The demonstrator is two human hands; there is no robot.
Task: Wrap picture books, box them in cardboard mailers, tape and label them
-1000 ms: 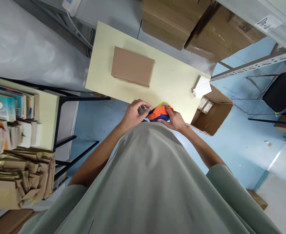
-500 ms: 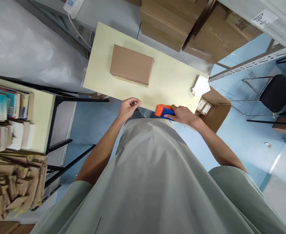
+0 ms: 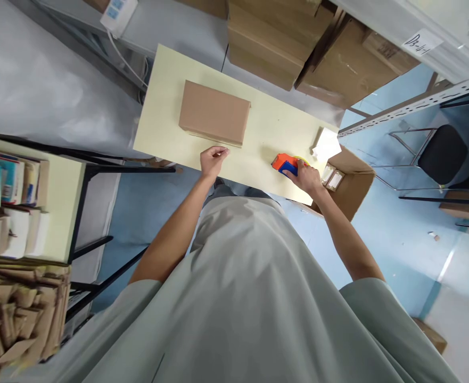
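My right hand (image 3: 308,179) is wrapped round an orange and blue tool (image 3: 285,164) with a bit of yellow at its far side, over the right part of the pale yellow table (image 3: 272,127). Near the table's front edge, my left hand (image 3: 213,160) has its thumb and fingertips pressed together; whatever they may pinch is too small to make out. Just beyond it lies a closed brown cardboard box (image 3: 215,113), which the hand does not seem to touch.
White folded paper (image 3: 327,144) lies at the table's right end, beside an open carton (image 3: 350,183) holding small packs. Large cartons (image 3: 264,45) stand behind. A metal rack (image 3: 413,98) and a black chair (image 3: 443,155) are on the right; a bookshelf (image 3: 64,213) is on the left.
My right hand has carried the tool forward and to the right, from the front edge to over the table. My left hand has moved forward, closer to the box, its fingers still pinched.
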